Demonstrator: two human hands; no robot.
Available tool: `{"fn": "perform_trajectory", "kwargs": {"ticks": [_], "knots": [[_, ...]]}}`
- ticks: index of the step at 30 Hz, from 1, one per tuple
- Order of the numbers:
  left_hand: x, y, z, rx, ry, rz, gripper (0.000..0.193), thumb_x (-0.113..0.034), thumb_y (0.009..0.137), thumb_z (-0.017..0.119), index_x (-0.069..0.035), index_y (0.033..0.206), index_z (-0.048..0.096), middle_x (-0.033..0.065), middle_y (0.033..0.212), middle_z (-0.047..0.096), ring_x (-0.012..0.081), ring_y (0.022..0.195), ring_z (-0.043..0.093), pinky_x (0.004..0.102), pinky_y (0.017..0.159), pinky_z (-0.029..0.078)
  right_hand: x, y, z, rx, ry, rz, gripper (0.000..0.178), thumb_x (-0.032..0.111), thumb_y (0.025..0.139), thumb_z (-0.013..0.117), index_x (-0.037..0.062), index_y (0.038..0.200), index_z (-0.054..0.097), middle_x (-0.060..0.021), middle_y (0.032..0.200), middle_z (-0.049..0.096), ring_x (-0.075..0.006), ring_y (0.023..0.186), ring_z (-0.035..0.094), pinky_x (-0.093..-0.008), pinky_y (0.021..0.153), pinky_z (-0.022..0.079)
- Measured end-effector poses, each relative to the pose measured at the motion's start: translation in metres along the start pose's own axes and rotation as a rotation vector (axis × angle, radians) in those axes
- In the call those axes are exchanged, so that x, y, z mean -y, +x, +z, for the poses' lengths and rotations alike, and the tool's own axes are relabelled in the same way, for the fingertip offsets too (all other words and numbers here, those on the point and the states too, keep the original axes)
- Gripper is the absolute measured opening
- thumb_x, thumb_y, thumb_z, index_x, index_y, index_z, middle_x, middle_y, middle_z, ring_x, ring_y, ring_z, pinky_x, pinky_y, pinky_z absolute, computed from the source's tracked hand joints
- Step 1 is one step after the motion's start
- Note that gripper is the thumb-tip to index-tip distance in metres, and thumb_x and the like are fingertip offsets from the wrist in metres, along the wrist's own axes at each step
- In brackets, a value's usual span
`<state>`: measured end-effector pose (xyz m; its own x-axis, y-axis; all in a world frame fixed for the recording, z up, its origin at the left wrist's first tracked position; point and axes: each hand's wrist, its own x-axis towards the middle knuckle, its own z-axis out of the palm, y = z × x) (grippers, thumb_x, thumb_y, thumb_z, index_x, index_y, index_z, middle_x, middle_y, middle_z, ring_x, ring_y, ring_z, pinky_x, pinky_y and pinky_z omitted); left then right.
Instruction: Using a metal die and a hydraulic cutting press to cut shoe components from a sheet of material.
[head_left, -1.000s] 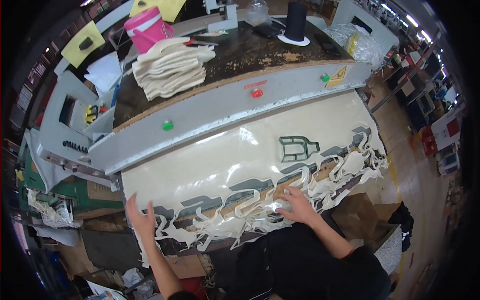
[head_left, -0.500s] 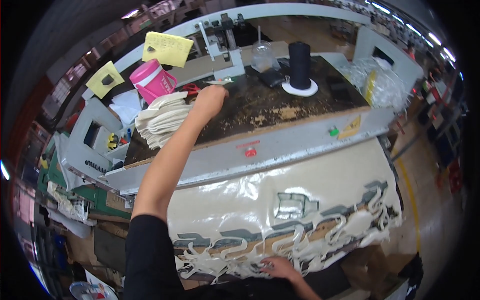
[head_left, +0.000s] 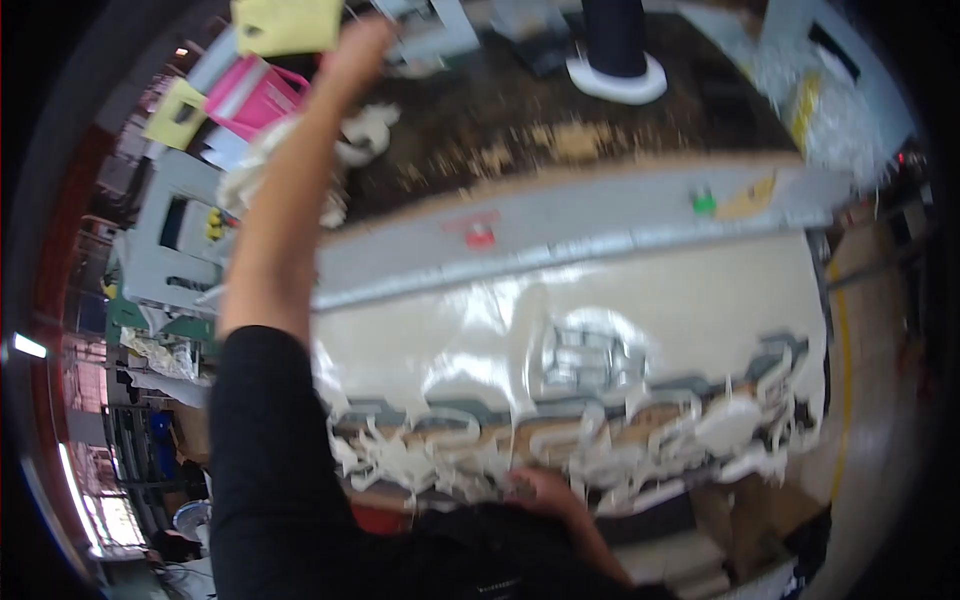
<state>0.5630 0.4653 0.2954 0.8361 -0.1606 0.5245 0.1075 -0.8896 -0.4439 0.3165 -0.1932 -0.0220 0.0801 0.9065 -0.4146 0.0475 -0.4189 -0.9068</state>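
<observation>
My left arm reaches far forward over the dark worktop (head_left: 440, 110). Motion smears my left hand (head_left: 362, 50), which is beside a yellow paper (head_left: 285, 25); its fingers cannot be read. Cream cut pieces (head_left: 262, 160) lie in a stack under and beside the forearm, with a loose-looking bit (head_left: 370, 132) to its right. At the near edge of a glossy cream sheet (head_left: 450, 320), my right hand (head_left: 540, 492) has its fingers curled by ragged strips of cut waste (head_left: 400, 455). A small dark thing shows at those fingers, too blurred to name.
Across the front of the worktop runs a grey metal beam (head_left: 580, 225) with a red button (head_left: 480, 236) and a green button (head_left: 704, 200). A pink jug (head_left: 250, 95) stands at left. A black thread cone (head_left: 614, 40) on a white base stands farther right, near clear plastic bags (head_left: 845, 130).
My left hand has moved forward and left, toward the yellow paper. The view has shifted, and the cream stack looks more spread out. My right hand stays by the near edge of the sheet.
</observation>
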Motion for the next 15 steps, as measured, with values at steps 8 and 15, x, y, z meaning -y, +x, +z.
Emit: {"fn": "perform_trajectory", "kwargs": {"ticks": [8,15], "knots": [[-0.068,0.02,-0.029,0.518,-0.241,-0.119,0.021,-0.017,0.09,0.065,-0.005,0.104,0.077,0.0249,0.102,0.075,0.0426,0.099,0.073,0.0511,0.085,0.056,0.032,-0.006,0.012,-0.219,-0.285,-0.089,0.049,0.041,0.083,0.085,0.0134,0.121,0.07,-0.0094,0.108,0.071,-0.0311,0.105,0.07,-0.0415,0.09,0.056],[-0.056,-0.029,-0.023,0.39,-0.451,0.074,0.019,-0.014,0.088,0.069,-0.007,0.105,0.075,0.0244,0.103,0.075,0.042,0.101,0.073,0.0518,0.087,0.057,0.053,0.01,0.005,-0.626,-0.215,-0.075,0.039,0.015,0.082,0.085,0.0062,0.117,0.07,-0.0135,0.113,0.071,-0.0343,0.102,0.068,-0.042,0.092,0.055]]}}
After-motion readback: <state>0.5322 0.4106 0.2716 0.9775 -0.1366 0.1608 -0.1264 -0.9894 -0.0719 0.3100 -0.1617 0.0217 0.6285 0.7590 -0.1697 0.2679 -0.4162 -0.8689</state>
